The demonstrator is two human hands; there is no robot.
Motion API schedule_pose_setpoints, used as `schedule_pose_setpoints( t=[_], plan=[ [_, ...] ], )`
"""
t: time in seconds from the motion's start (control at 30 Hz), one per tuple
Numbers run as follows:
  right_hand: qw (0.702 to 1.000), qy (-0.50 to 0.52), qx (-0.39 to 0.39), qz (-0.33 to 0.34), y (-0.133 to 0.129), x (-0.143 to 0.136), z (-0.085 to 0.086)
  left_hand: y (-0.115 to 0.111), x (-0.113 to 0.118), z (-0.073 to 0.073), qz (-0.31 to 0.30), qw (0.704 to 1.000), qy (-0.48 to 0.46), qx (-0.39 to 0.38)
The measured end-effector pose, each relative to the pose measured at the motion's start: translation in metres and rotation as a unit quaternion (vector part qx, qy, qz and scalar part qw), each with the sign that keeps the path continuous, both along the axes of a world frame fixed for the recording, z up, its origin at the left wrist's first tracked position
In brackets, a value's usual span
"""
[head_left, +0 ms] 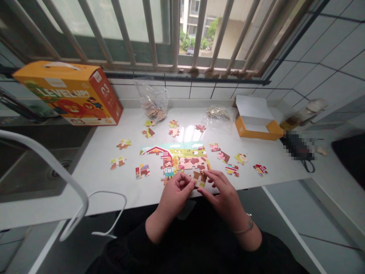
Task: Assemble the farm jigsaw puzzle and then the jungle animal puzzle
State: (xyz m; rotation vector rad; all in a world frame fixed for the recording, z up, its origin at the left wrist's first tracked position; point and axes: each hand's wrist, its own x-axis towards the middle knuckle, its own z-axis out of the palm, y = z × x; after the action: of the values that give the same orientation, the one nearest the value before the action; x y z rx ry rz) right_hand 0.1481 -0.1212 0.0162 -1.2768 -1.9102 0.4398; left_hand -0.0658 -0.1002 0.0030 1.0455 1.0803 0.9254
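Between both hands, near the counter's front edge, is a brown, white and green puzzle piece (200, 179). My left hand (178, 190) pinches its left side between thumb and fingers. On its right side, my right hand (221, 188) has thumb and fingertips at the edge. Just beyond lies the partly joined farm puzzle (185, 154), with a red barn roof, a spotted cow and a figure in overalls. Loose pieces lie around it, among them a pink pig piece (224, 156), a red and white piece (232, 170) and a red and blue piece (142, 171).
An orange puzzle box (71, 97) stands at the back left by the sink (42, 160). Clear bags of pieces (155, 104) (219, 114) lie along the wall. An open orange and white box (258, 121) sits back right. A white curved tube (65, 179) crosses the left foreground.
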Motion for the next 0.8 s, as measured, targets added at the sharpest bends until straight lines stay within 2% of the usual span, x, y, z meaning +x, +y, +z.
schedule_pose_setpoints(
  t=[0.3, 0.4, 0.47, 0.53, 0.63, 0.7, 0.8],
  plan=[
    [0.997, -0.035, 0.04, 0.054, -0.008, 0.028, -0.013, -0.012, 0.007, 0.0, -0.059, 0.996, -0.007, -0.067],
    [0.996, -0.048, 0.044, 0.054, -0.015, 0.041, -0.02, -0.018, 0.01, 0.01, -0.092, 0.992, 0.013, -0.081],
    [0.997, -0.057, 0.041, 0.045, -0.017, 0.048, -0.022, -0.02, 0.008, 0.021, -0.132, 0.987, 0.059, -0.069],
    [0.996, -0.066, 0.037, 0.039, -0.017, 0.053, -0.022, -0.02, 0.002, 0.032, -0.158, 0.977, 0.144, -0.008],
    [0.995, -0.084, 0.045, 0.039, -0.012, 0.057, -0.019, -0.018, -0.007, 0.038, -0.132, 0.941, 0.266, 0.16],
    [0.993, -0.099, 0.053, 0.039, -0.008, 0.057, -0.017, -0.015, -0.011, 0.034, -0.099, 0.905, 0.304, 0.279],
    [0.989, -0.123, 0.071, 0.047, -0.002, 0.059, -0.018, -0.01, -0.01, 0.02, -0.088, 0.838, 0.332, 0.424]
  ],
)
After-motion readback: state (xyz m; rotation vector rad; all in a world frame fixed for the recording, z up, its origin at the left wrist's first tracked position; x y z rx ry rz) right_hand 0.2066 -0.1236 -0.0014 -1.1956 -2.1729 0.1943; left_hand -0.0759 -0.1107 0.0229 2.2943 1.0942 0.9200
